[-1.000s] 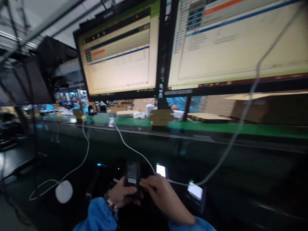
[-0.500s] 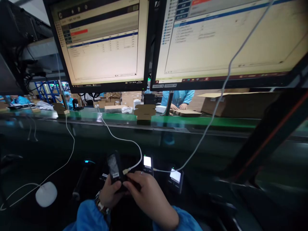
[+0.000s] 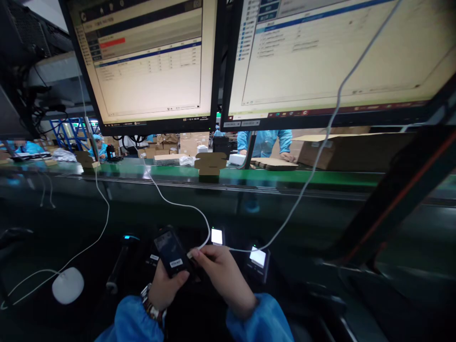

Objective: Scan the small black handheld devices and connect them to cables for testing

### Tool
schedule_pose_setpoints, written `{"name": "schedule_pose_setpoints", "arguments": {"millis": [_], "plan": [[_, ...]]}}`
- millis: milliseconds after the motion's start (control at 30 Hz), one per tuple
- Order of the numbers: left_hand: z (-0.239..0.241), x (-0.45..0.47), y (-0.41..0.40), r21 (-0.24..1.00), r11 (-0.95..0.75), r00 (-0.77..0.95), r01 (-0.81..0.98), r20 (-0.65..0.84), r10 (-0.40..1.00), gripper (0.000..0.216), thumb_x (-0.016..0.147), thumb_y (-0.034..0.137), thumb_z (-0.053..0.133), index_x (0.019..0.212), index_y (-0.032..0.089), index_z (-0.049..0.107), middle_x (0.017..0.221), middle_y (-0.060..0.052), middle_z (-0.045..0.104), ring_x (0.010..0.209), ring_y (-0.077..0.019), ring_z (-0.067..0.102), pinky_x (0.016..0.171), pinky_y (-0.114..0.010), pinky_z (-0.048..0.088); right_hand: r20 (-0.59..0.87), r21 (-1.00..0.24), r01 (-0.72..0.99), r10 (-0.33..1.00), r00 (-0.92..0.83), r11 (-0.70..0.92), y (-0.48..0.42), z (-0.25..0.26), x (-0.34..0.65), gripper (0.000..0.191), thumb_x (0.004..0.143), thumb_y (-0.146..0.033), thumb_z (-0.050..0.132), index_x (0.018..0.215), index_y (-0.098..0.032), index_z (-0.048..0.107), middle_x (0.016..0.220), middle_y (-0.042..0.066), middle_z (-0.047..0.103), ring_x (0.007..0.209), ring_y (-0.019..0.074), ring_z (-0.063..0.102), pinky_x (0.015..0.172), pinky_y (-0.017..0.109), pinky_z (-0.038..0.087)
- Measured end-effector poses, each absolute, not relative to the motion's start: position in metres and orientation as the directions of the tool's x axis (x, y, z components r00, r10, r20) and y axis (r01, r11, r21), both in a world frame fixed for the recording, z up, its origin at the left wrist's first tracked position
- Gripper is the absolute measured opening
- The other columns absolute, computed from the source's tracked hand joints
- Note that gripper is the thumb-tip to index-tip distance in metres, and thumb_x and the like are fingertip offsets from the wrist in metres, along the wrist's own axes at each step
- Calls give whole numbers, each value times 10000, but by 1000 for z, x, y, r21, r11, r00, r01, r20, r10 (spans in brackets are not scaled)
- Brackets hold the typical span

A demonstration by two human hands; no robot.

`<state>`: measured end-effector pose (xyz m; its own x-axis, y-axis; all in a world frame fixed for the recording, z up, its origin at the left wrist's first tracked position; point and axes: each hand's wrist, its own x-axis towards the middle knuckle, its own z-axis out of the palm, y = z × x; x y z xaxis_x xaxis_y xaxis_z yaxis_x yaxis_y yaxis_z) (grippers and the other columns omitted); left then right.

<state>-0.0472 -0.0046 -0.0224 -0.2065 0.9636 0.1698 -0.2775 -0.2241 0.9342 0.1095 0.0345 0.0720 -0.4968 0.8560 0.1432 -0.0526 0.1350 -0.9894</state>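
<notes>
Two big monitors [image 3: 149, 61] hang overhead, both lit with list windows. Below them a green conveyor edge [image 3: 320, 178] runs across, with a person in blue sleeves [image 3: 263, 142] working on the far side (not the wearer's hands).

Dark bench [image 3: 53, 228] in front. White mouse [image 3: 67, 285] sits well left. Two small lit devices [image 3: 257, 257] stand just right of the hands, the nearer one with a cable plugged in.

Left hand [image 3: 164, 289] is wrapped around a dark phone-like handset [image 3: 171, 251], fingers closed on its lower half, screen tilted up and leftward, white label showing near the bottom. Right hand [image 3: 221, 280] pinches the plug end of a white cable [image 3: 171, 202] between thumb and fingertips, closed on it, with the plug tip just beside the handset's right edge; can't tell if it is seated or apart.

To do this well, judging from the frame: keep the handset steady in the left grip, line the plug square to the port rather than angled, and push straight with slack in the cable so it doesn't tug sideways.
</notes>
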Motion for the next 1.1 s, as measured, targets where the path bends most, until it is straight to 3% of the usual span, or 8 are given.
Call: {"name": "schedule_pose_setpoints", "arguments": {"millis": [133,233,433,600,767,900,1033,1100], "plan": [[-22,-39,-9,973,-189,-409,-133,120,905,626,544,426,831,1035,134,575,994,-110,680,932,-264,643,849,-387,518,206,-979,-101,877,-434,180,34,67,103,374,737,-467,635,590,-122,632,556,11,537,507,112,491,454,204,405],[-27,-32,-11,982,-112,-490,-153,23,872,653,559,464,813,1079,142,584,1028,-113,667,983,-276,624,889,-405,495,248,-968,-126,900,-359,216,32,63,98,358,717,-444,641,558,-125,613,570,21,560,538,108,493,478,194,397],[-32,-31,-7,944,-156,-403,-290,27,915,588,620,400,802,1117,159,598,1074,-112,663,1056,-274,606,933,-396,481,35,-983,-182,932,-360,-33,33,54,91,505,555,-607,721,551,-145,519,521,-15,482,450,98,434,365,195,359],[-7,-34,2,934,-73,-267,-350,-25,963,632,623,426,800,1142,162,555,1077,-111,661,916,-252,650,781,-365,531,5,-977,-202,933,-360,-73,46,37,84,584,559,-710,680,577,-147,526,500,-31,472,427,103,445,397,229,414],[9,-43,10,995,-38,-264,-97,11,964,634,716,507,704,1195,168,465,1175,-132,610,961,-255,631,705,-323,516,77,-997,-34,915,-396,69,67,8,80,515,652,-624,630,601,-112,626,567,45,603,523,155,548,503,247,426],[-5,-52,23,992,-98,-275,81,116,954,571,756,438,672,1193,129,471,1194,-149,595,1105,-261,568,930,-379,447,185,-963,125,921,-341,240,75,-9,77,432,761,-485,512,641,-105,680,651,103,664,653,240,628,596,306,468],[-23,-54,43,971,-210,-279,114,234,931,556,697,221,677,1210,121,486,1343,-164,486,1289,-254,422,1127,-374,239,342,-893,189,889,-305,409,78,-32,75,399,796,-334,441,935,-89,723,922,153,696,907,293,657,840,399,511],[-30,-54,55,972,-214,-317,94,233,919,555,664,158,652,1200,119,509,1382,-168,445,1343,-254,350,1147,-353,194,439,-831,245,860,-261,499,85,-50,73,410,787,-301,446,1034,-104,707,989,160,683,950,296,649,852,398,523]]}}
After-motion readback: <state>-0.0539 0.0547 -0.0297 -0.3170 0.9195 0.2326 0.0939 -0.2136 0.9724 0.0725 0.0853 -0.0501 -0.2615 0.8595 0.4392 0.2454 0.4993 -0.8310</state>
